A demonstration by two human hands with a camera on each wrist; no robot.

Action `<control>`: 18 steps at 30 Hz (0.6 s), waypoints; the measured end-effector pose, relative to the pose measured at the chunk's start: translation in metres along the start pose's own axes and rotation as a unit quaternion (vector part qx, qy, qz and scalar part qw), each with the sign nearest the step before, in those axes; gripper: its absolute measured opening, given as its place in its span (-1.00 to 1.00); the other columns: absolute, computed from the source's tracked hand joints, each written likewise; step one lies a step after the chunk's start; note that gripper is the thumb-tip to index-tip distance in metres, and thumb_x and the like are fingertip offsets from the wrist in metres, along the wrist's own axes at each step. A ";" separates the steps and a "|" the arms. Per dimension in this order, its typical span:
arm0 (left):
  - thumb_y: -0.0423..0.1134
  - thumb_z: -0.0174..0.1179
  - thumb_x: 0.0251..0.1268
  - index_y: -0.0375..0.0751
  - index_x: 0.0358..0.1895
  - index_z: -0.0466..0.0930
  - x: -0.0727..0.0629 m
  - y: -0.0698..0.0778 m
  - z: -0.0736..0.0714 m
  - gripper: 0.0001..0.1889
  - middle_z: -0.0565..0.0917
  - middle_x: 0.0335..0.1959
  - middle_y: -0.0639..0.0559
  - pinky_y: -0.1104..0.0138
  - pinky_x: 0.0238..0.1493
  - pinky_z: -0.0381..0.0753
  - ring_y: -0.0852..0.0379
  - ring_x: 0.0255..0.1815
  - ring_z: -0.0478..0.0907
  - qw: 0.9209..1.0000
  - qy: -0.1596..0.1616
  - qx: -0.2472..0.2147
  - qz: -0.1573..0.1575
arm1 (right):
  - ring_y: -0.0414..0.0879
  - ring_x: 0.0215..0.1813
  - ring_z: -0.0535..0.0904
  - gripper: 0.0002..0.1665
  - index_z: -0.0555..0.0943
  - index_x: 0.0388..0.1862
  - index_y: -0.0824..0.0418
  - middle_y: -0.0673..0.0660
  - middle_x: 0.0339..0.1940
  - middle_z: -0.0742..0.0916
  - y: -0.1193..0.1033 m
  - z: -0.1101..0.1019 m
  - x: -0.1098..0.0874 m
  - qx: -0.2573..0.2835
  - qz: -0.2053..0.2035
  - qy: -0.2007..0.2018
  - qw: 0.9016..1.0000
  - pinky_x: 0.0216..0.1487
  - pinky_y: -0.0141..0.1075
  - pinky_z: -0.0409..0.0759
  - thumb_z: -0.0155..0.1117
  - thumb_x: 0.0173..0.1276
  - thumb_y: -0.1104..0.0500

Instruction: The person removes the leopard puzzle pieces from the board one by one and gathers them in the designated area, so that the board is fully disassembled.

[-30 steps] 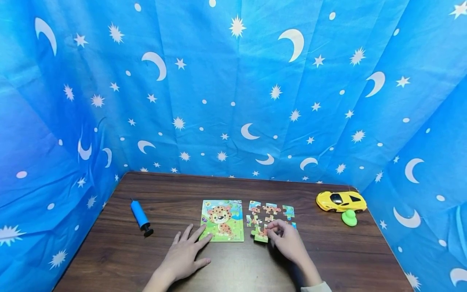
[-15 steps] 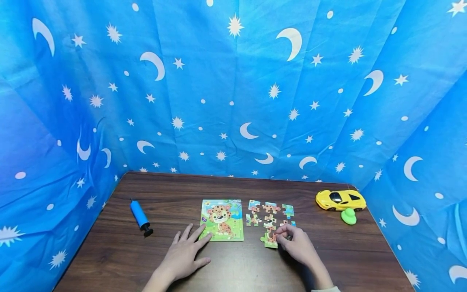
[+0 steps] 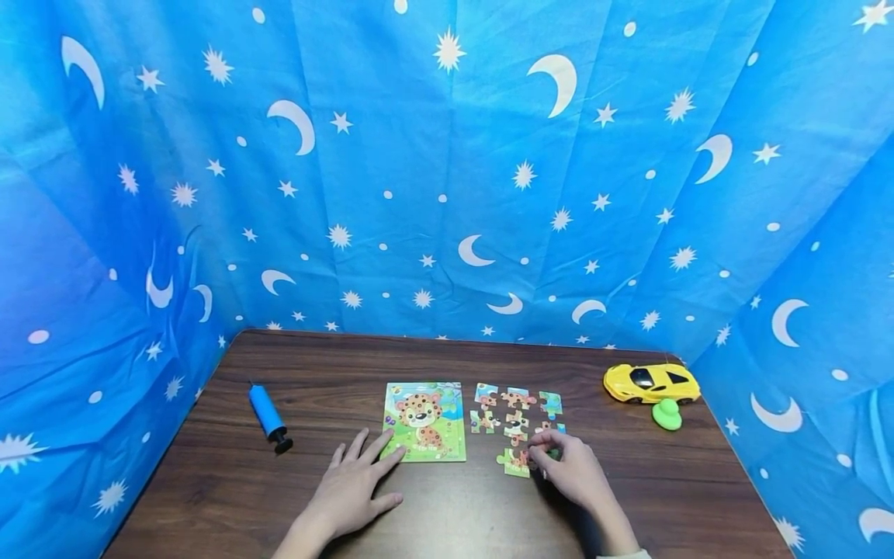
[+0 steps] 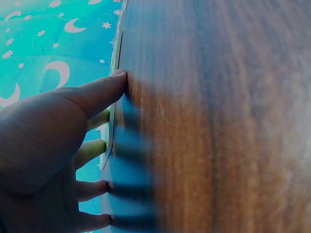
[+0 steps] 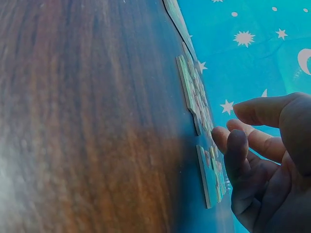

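Observation:
My left hand (image 3: 352,485) lies spread on the table, its index fingertip and thumb side reaching the lower left corner of a square leopard picture board (image 3: 427,419). The left wrist view shows the fingertips of that hand right at the thin board edge (image 4: 114,111). To the right, my right hand (image 3: 569,470) hovers low beside a green-bottomed jigsaw piece (image 3: 515,463). In the right wrist view, thumb and fingers (image 5: 265,111) stand apart with nothing between them. Several more jigsaw pieces (image 3: 517,398) lie in loose rows; the hand partly hides those at lower right.
A blue hand pump (image 3: 268,415) with a black end lies at left on the dark wood table (image 3: 314,365). At right stand a yellow toy car (image 3: 653,384) and a green knob-topped object (image 3: 667,415). Blue star-and-moon cloth (image 3: 391,155) surrounds the table.
The right hand slid the green-bottomed jigsaw piece right and slightly toward the person, uncovering the piece above it, and its fingers now stand beside it. The left hand stayed put.

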State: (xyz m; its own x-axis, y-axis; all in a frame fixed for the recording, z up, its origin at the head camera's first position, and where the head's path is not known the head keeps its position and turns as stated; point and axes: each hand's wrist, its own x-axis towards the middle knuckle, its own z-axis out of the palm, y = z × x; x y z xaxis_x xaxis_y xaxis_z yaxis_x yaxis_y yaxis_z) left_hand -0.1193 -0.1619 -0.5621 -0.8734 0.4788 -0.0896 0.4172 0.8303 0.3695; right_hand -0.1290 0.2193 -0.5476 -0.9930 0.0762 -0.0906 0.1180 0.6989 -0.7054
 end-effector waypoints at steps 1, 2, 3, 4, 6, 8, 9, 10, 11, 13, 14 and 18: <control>0.28 0.26 0.38 0.22 0.57 0.38 0.000 -0.001 0.000 -0.26 0.16 0.67 0.00 -0.50 0.36 0.09 -0.41 0.61 0.02 1.000 -0.001 -0.002 -0.001 | -0.15 -0.47 0.54 -0.92 0.75 -0.16 0.07 -0.11 -0.43 0.71 -0.001 0.000 0.000 0.002 0.001 0.000 1.000 -0.33 -0.22 0.46 0.41 0.43 0.11; 0.28 0.27 0.37 0.21 0.57 0.38 -0.001 -0.001 0.000 -0.26 0.16 0.67 -0.01 -0.50 0.36 0.09 -0.41 0.61 0.03 1.000 0.000 -0.006 -0.003 | -0.15 -0.49 0.54 -0.91 0.75 -0.15 0.08 -0.09 -0.43 0.71 -0.002 0.001 0.000 0.007 -0.001 -0.001 1.000 -0.33 -0.22 0.47 0.41 0.43 0.12; 0.29 0.29 0.36 0.20 0.57 0.39 -0.001 -0.002 0.001 -0.25 0.16 0.67 -0.02 -0.51 0.35 0.09 -0.41 0.61 0.04 1.000 0.003 -0.009 -0.004 | -0.15 -0.50 0.55 -0.91 0.75 -0.14 0.08 -0.09 -0.42 0.71 -0.003 0.001 0.000 0.010 -0.003 0.000 1.000 -0.33 -0.22 0.48 0.41 0.43 0.12; 0.29 0.30 0.35 0.19 0.57 0.39 -0.001 -0.003 0.000 -0.24 0.16 0.67 -0.02 -0.51 0.35 0.09 -0.41 0.61 0.04 1.000 0.005 -0.010 -0.006 | -0.15 -0.51 0.55 -0.91 0.75 -0.14 0.09 -0.09 -0.42 0.71 -0.004 0.002 -0.001 0.012 -0.006 0.002 1.000 -0.33 -0.23 0.48 0.42 0.43 0.13; 0.29 0.32 0.33 0.17 0.57 0.40 0.001 -0.005 0.001 -0.23 0.16 0.67 -0.03 -0.51 0.35 0.10 -0.42 0.60 0.06 1.000 0.016 -0.009 -0.010 | -0.17 -0.50 0.55 -0.91 0.75 -0.14 0.09 -0.10 -0.42 0.71 -0.008 0.005 0.000 0.016 -0.014 0.004 1.000 -0.33 -0.23 0.49 0.42 0.42 0.14; 0.29 0.33 0.32 0.15 0.57 0.39 0.004 -0.008 0.000 -0.21 0.17 0.66 -0.06 -0.50 0.36 0.10 -0.41 0.59 0.08 0.999 0.032 -0.005 -0.021 | -0.19 -0.46 0.56 -0.92 0.75 -0.15 0.08 -0.12 -0.40 0.71 -0.013 0.008 0.000 0.018 -0.027 0.007 0.999 -0.29 -0.23 0.50 0.43 0.41 0.14; 0.30 0.33 0.31 0.14 0.57 0.38 0.007 -0.010 0.000 -0.20 0.18 0.66 -0.07 -0.49 0.36 0.09 -0.41 0.59 0.08 0.999 0.039 0.000 -0.028 | -0.20 -0.43 0.56 -0.92 0.76 -0.15 0.07 -0.13 -0.39 0.71 -0.016 0.010 0.001 0.017 -0.035 0.008 0.999 -0.27 -0.23 0.50 0.44 0.41 0.15; 0.31 0.32 0.31 0.14 0.58 0.38 0.010 -0.011 -0.001 -0.19 0.19 0.65 -0.09 -0.48 0.38 0.08 -0.42 0.59 0.08 0.998 0.045 0.004 -0.037 | -0.21 -0.41 0.55 -0.92 0.76 -0.15 0.08 -0.13 -0.39 0.71 -0.019 0.013 0.002 0.019 -0.042 0.007 0.999 -0.26 -0.23 0.50 0.44 0.41 0.15; 0.32 0.31 0.31 0.15 0.58 0.37 0.013 -0.013 -0.001 -0.18 0.20 0.65 -0.11 -0.48 0.38 0.08 -0.41 0.59 0.08 0.998 0.051 0.010 -0.046 | -0.20 -0.40 0.56 -0.92 0.76 -0.15 0.09 -0.12 -0.38 0.71 -0.022 0.015 0.003 0.023 -0.049 0.003 0.999 -0.25 -0.22 0.50 0.44 0.42 0.16; 0.35 0.31 0.29 0.14 0.59 0.36 0.019 -0.016 -0.003 -0.16 0.22 0.63 -0.14 -0.48 0.38 0.08 -0.42 0.59 0.08 0.996 0.060 0.015 -0.063 | -0.20 -0.37 0.57 -0.93 0.76 -0.15 0.10 -0.12 -0.38 0.71 -0.028 0.020 0.004 0.033 -0.060 -0.005 0.998 -0.25 -0.23 0.51 0.44 0.42 0.17; 0.37 0.31 0.28 0.13 0.59 0.36 0.022 -0.017 -0.004 -0.14 0.22 0.63 -0.16 -0.48 0.38 0.08 -0.42 0.59 0.08 0.995 0.064 0.017 -0.070 | -0.20 -0.36 0.57 -0.92 0.76 -0.15 0.11 -0.12 -0.38 0.70 -0.031 0.023 0.005 0.036 -0.067 -0.009 0.997 -0.25 -0.23 0.51 0.43 0.42 0.17; 0.47 0.29 0.19 0.08 0.60 0.33 0.033 -0.020 -0.007 -0.03 0.21 0.63 -0.20 -0.48 0.39 0.04 -0.45 0.59 0.06 0.993 0.071 0.016 -0.092 | -0.20 -0.36 0.57 -0.91 0.76 -0.13 0.13 -0.12 -0.37 0.70 -0.041 0.036 0.009 0.039 -0.091 -0.028 0.995 -0.28 -0.26 0.52 0.43 0.42 0.19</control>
State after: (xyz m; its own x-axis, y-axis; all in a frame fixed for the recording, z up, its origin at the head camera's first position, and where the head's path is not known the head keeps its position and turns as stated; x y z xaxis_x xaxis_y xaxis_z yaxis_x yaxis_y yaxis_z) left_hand -0.1587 -0.1646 -0.5662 -0.9614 0.2745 -0.0205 0.2529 0.9101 0.3282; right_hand -0.1425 0.1658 -0.5445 -0.9961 -0.0878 0.0056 -0.0608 0.6400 -0.7660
